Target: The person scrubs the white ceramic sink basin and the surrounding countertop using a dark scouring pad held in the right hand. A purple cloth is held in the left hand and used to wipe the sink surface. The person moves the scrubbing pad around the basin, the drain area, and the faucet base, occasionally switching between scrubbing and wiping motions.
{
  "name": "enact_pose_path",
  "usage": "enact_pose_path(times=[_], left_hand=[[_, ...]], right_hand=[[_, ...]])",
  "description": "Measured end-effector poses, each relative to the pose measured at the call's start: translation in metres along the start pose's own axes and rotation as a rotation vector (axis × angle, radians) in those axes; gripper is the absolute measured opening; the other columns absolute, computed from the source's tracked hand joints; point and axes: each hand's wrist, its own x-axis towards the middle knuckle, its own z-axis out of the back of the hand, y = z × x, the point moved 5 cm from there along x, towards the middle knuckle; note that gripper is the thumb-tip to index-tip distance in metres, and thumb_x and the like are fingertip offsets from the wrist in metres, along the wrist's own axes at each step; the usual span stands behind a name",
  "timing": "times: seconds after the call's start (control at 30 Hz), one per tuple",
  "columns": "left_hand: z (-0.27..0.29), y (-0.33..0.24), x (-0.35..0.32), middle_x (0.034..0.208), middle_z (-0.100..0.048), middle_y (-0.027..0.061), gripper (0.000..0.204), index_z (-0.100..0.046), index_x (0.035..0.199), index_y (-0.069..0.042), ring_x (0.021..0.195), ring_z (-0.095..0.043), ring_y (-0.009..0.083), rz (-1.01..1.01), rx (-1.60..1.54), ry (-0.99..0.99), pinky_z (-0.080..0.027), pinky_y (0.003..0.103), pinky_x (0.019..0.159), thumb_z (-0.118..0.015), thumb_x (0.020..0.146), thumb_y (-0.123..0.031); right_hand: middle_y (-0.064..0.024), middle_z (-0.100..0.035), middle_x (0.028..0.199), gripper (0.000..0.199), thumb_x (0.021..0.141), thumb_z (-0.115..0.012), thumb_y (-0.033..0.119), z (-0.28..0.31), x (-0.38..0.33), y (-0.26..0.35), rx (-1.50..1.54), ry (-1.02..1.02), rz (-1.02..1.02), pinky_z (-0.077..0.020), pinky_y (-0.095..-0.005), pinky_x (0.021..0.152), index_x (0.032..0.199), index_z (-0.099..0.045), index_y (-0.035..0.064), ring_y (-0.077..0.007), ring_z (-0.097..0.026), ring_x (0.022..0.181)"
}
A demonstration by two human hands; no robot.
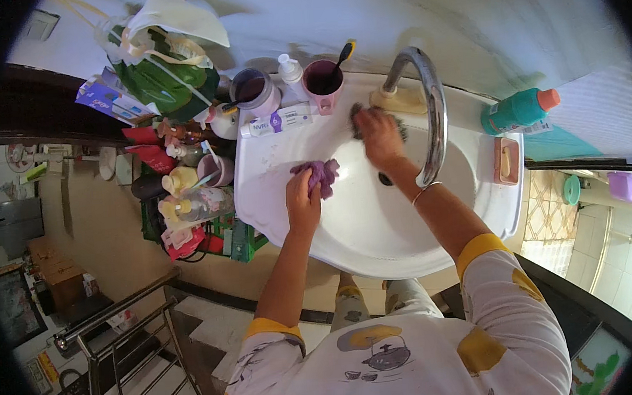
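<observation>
My left hand (303, 202) grips a crumpled purple cloth (322, 175) at the left rim of the white sink (363, 227). On the back inner wall of the basin, my right hand (380, 137) is closed over a dark scouring pad (357, 122), whose edges show on both sides of the fingers. Just to the right of that hand, the curved chrome faucet (435, 106) arches over the basin. Below my right wrist, the dark drain (384, 179) is partly covered by the arm.
Along the back ledge stand a pink cup (324, 82) with a toothbrush, a grey cup (256, 92) and a toothpaste tube (276, 120). At right are a teal bottle (513, 112) and a soap dish (505, 160). Several pump bottles (196, 205) crowd the left; a metal railing (131, 353) stands lower left.
</observation>
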Motion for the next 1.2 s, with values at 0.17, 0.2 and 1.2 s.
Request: enact_pose_path(times=[0.17,0.2,1.2], left_hand=[[0.010,0.015,-0.021,0.120,-0.058,0.0207,0.038,-0.056,0.123,0.002,0.111,-0.055,0.0370,0.101,-0.083,0.004,-0.042,0.042,0.098,-0.062,0.089,-0.015],[0.013,0.014,-0.023,0.120,-0.058,0.0207,0.038,-0.056,0.122,0.002,0.110,-0.055,0.0372,0.099,-0.078,0.009,-0.042,0.042,0.098,-0.062,0.089,-0.015],[0.057,0.034,-0.037,0.114,-0.058,0.0223,0.036,-0.056,0.121,0.002,0.107,-0.053,0.0404,0.058,0.077,-0.114,-0.040,0.047,0.096,-0.061,0.087,-0.010]], right_hand=[[-0.0131,-0.053,0.132,0.047,0.077,-0.055,0.008,-0.051,0.000,0.060,0.172,-0.017,-0.061,-0.0366,-0.0468,0.103,0.123,-0.056,0.0010,-0.0332,-0.047,0.121],[-0.0132,-0.053,0.133,0.048,0.077,-0.056,0.010,-0.050,-0.016,0.099,0.089,-0.160,0.096,-0.0369,-0.0474,0.103,0.125,-0.056,0.0028,-0.0334,-0.048,0.119],[-0.0120,-0.054,0.127,0.046,0.082,-0.049,0.009,-0.002,-0.002,0.034,-0.204,-0.127,-0.114,-0.0360,-0.0478,0.099,0.128,-0.053,0.0064,-0.0298,-0.046,0.121]])
